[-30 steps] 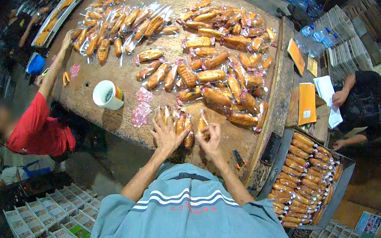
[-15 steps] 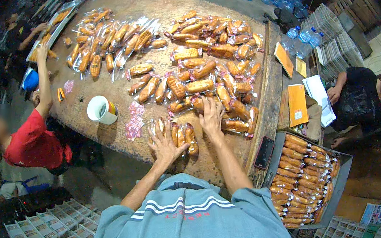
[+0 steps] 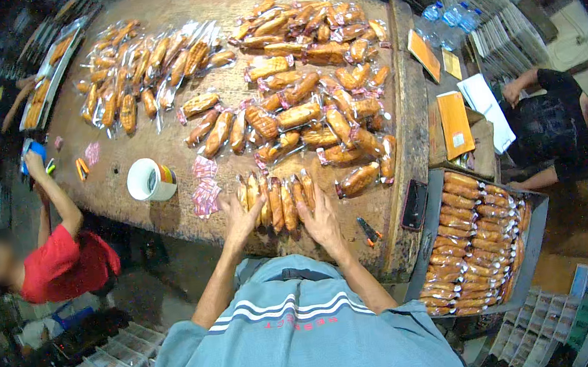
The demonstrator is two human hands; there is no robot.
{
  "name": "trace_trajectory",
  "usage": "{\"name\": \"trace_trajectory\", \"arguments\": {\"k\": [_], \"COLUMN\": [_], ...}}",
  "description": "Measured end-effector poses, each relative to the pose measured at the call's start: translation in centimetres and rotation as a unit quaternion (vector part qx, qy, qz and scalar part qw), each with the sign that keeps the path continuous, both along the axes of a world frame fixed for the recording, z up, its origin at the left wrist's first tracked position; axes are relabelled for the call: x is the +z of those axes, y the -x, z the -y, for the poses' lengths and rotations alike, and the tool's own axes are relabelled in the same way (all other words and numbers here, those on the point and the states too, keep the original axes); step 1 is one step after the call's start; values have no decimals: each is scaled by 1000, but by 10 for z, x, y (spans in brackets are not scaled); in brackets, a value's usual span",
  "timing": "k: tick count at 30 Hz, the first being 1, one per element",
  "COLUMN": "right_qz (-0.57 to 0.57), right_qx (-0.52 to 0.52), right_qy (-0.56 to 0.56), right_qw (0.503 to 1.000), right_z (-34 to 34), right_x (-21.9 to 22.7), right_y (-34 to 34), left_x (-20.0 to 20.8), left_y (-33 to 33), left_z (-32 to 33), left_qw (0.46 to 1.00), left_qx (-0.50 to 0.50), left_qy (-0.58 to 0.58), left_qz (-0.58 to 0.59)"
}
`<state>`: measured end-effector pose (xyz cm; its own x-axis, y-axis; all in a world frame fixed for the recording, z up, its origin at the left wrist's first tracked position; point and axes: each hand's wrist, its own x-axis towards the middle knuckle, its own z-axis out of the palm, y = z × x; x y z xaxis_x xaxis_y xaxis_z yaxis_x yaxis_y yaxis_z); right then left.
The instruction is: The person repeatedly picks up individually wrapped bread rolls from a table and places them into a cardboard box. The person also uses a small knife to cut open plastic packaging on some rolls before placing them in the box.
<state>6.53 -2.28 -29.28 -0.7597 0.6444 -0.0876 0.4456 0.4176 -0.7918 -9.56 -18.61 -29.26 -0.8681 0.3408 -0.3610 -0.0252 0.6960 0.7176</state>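
A short row of plastic-wrapped bread rolls (image 3: 277,204) lies side by side on the wooden table, close to my body. My left hand (image 3: 243,217) holds the row's left end, fingers over the outer rolls. At the right end, my right hand (image 3: 323,222) presses in with its fingers along the last roll, so the row is held between both hands. Just beyond spreads a loose pile of wrapped bread rolls (image 3: 298,115). Small pink-and-white printed slips (image 3: 206,187) lie left of my left hand. A black-and-orange cutter (image 3: 369,231) rests right of my right hand.
A white tub (image 3: 151,180) stands left of the slips. More bagged bread (image 3: 127,112) lies at the far left. Beside the table's right edge are a phone (image 3: 414,205) and a crate (image 3: 535,234) of packed rolls. People are at the left and right.
My right hand has come back from the pile to the row's right end, and the row has more rolls. The red-sleeved person's hand has moved from the tray to something blue. The view has shifted.
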Motion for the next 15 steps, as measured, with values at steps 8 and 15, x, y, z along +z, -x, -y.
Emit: {"name": "trace_trajectory", "arguments": {"k": [8,15], "right_qz": [59,-93], "right_qx": [-12,-88], "right_qy": [-20,137], "right_qw": [998,982], "right_z": [23,30], "right_x": [-22,9], "right_y": [7,-13], "left_x": [-28,11], "left_y": [-13,-7], "left_z": [14,19], "left_qw": [991,974], "left_qx": [-120,-163], "left_qy": [52,-158], "left_qz": [-40,-22]}}
